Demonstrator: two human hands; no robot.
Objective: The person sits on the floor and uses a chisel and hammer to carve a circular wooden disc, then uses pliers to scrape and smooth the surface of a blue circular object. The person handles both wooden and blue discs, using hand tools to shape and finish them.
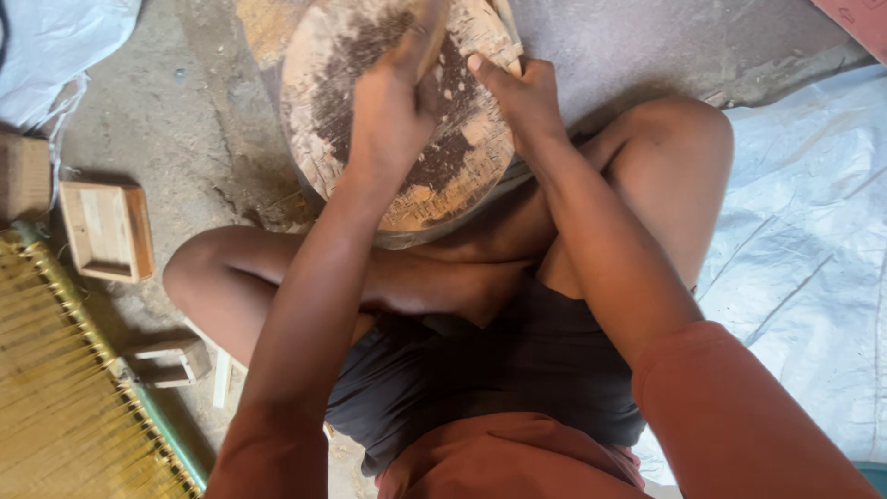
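A round, worn wooden block (462, 166) with dark stains rests on the ground against my crossed legs. My left hand (393, 106) lies on top of the block, fingers closed around a thin wooden stick that pokes up past the thumb. My right hand (522, 92) grips the block's far right rim, thumb stretched across the top and fingers closed on a pale strip at the edge. Both forearms reach forward over my knees.
A small square wooden tray (106, 231) lies at the left on the concrete. A woven yellow mat with a green frame (65, 388) fills the lower left, with a small wooden block (171, 360) beside it. White plastic sheeting (804, 259) covers the right.
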